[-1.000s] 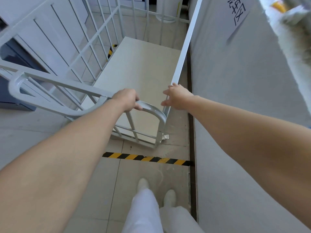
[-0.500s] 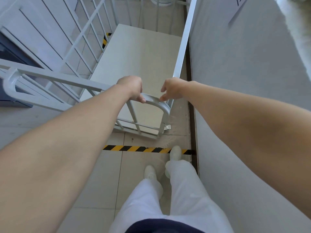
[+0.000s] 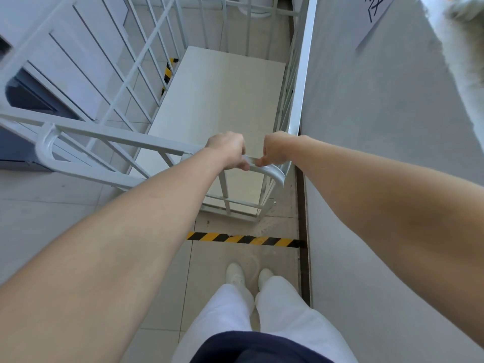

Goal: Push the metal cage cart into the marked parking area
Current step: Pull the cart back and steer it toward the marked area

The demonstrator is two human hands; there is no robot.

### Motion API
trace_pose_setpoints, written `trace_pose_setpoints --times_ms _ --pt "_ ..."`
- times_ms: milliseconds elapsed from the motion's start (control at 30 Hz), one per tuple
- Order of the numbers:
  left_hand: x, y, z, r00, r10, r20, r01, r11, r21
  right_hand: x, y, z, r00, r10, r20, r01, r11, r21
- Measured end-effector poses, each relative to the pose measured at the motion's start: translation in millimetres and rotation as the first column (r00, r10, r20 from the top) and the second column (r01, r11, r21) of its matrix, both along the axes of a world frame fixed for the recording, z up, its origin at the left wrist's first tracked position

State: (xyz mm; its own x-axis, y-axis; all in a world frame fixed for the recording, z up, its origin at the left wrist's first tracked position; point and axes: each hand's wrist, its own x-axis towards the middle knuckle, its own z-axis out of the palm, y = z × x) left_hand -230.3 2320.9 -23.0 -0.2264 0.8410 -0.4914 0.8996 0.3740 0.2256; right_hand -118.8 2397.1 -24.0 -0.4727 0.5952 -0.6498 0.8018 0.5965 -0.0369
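Observation:
The white metal cage cart (image 3: pixel 214 100) stands ahead of me, its right side close along the grey wall (image 3: pixel 379 127). Its flat base lies beyond the yellow-and-black floor tape (image 3: pixel 243 239); another strip of tape (image 3: pixel 167 74) shows through the left bars. My left hand (image 3: pixel 227 149) is shut on the curved push handle (image 3: pixel 269 170) at the cart's near end. My right hand (image 3: pixel 275 148) grips the same handle just to the right, near its bend. The cart holds nothing.
A dark blue cabinet (image 3: pixel 23 106) stands at the left behind the cart's bars. A paper sign (image 3: pixel 377 11) hangs on the wall. My feet in white shoes (image 3: pixel 248 276) stand on the tiled floor behind the tape.
My right hand went from resting open on the cart's right rail to gripping the push handle beside my left hand. My feet stepped forward, then back behind the tape.

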Motion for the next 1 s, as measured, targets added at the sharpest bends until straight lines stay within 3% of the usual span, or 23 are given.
trace_pose_setpoints --times_ms 100,233,567,1000 --pt "-4 0 6 0.996 0.029 0.086 -0.029 1.000 -0.004 -4 2 7 0.996 -0.022 -0.086 0.020 0.999 -0.026" --pt "-17 -12 6 0.999 0.022 0.046 -0.021 1.000 -0.022 -10 -5 12 0.985 -0.013 -0.170 0.001 0.998 -0.069" --pt "-13 -19 -3 0.981 0.195 -0.002 -0.193 0.973 0.128 -11 -15 5 0.972 0.018 -0.235 -0.026 0.999 -0.031" --pt "-17 -17 0 0.987 0.154 0.034 -0.157 0.981 0.115 -21 -13 5 0.976 0.058 -0.208 -0.059 0.998 0.001"
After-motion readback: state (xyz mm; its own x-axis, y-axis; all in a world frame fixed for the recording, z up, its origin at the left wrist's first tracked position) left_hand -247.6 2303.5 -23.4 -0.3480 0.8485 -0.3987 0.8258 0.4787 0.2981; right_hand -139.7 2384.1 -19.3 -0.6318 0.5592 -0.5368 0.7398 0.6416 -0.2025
